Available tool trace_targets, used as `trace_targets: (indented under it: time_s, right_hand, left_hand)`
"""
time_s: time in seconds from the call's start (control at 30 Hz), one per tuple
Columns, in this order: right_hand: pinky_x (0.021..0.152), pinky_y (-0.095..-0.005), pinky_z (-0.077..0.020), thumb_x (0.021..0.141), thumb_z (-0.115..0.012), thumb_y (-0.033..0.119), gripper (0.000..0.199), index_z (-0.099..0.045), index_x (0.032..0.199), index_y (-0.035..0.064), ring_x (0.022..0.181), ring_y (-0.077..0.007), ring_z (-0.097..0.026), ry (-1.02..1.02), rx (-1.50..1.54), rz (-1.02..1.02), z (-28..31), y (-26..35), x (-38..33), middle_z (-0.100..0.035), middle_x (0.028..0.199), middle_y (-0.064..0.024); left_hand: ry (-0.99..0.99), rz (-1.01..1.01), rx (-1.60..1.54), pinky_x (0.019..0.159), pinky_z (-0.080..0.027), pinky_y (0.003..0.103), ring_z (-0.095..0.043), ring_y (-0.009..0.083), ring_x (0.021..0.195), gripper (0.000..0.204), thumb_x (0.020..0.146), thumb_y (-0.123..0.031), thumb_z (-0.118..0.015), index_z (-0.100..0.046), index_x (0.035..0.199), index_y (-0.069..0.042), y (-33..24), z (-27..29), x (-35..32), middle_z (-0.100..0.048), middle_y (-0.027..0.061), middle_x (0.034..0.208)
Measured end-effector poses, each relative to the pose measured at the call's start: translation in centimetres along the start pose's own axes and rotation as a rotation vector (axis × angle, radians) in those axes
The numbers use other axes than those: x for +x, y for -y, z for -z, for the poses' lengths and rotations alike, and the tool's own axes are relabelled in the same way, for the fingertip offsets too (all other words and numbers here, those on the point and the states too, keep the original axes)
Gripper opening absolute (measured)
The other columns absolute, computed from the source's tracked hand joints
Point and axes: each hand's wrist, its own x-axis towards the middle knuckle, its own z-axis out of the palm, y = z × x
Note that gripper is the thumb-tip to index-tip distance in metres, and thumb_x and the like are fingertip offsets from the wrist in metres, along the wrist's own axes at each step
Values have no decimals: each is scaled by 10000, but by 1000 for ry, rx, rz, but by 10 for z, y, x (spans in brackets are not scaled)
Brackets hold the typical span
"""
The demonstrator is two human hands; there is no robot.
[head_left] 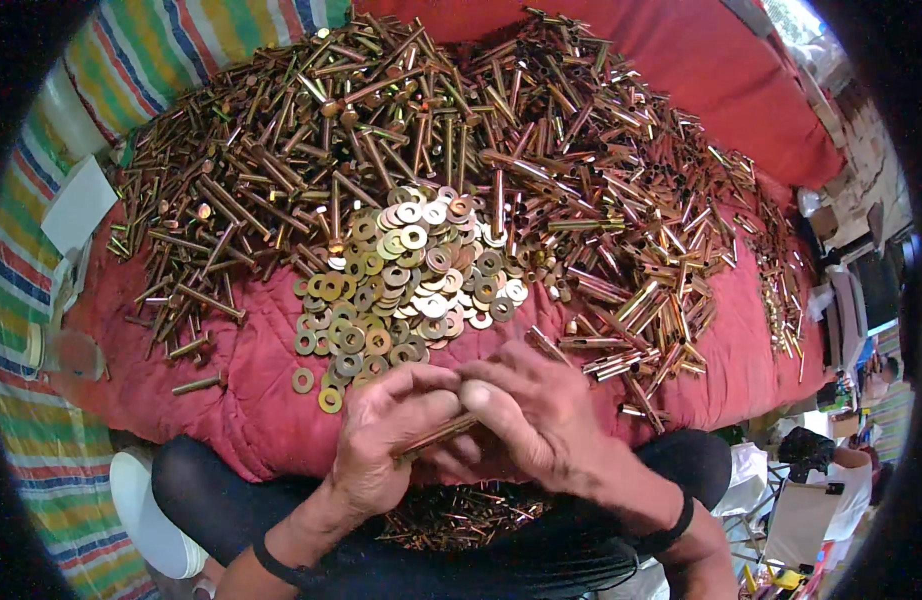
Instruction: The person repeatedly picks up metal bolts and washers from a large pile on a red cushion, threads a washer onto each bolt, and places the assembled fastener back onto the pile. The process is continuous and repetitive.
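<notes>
My left hand (pixel 381 440) and my right hand (pixel 536 415) meet close together over my lap, both pinching one brass-coloured bolt (pixel 436 438) that lies slanted between the fingers. Just beyond my fingertips lies a heap of flat washers (pixel 411 275) in brass and silver tones. Behind and around it spreads a very large pile of long bolts (pixel 381 130) on a red quilted cloth (pixel 251 400). A smaller heap of bolts (pixel 461 515) rests in my lap below the hands.
A striped cloth (pixel 41 470) covers the left side. A white card (pixel 76 205) and a clear lid-like disc (pixel 66 352) lie at the left edge. A white shoe (pixel 146 515) shows lower left. Clutter and a chair (pixel 806 515) stand at right.
</notes>
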Motion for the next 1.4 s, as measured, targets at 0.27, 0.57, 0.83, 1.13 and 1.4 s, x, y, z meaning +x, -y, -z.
trace_targets:
  time_s: [0.27,0.57,0.83,1.13,1.4]
  right_hand:
    - [673,-417,-564,831,-803,139,135,-763,915,41,724,-304,-705,38,-512,-100,69,-59,9,-703,850,-121]
    - [640,-484,-586,878,-688,215,185,-716,946,46,754,-363,-726,231,-762,18,60,-64,11,-683,900,-170]
    - [644,-475,-578,888,-667,166,169,-663,960,14,771,-369,-726,282,-789,61,47,-69,4,-669,901,-200]
    - [638,-401,-548,988,-714,166,229,-681,1101,-31,738,-276,-708,114,-47,-193,55,-31,17,-713,889,-157]
    - [798,-314,-623,1014,-688,53,278,-681,1245,-102,881,-221,-777,209,637,-378,48,2,10,-764,934,-135]
  left_hand:
    - [58,67,197,425,-547,270,-688,177,553,211,965,-21,-709,-724,1143,93,0,3,0,-750,179,874]
    - [1,32,175,412,-510,249,-668,153,534,199,964,-38,-717,-733,1128,74,3,5,-1,-751,152,852]
    - [-19,40,191,408,-487,242,-650,136,526,207,939,-36,-741,-737,1117,69,3,3,0,-740,129,821]
    - [-42,41,243,419,-437,219,-609,94,515,164,938,-65,-760,-760,1058,48,-5,3,-1,-720,85,774]
    - [-21,57,190,386,-361,218,-499,81,428,189,979,-134,-734,-759,1005,52,-21,7,-4,-691,88,709]
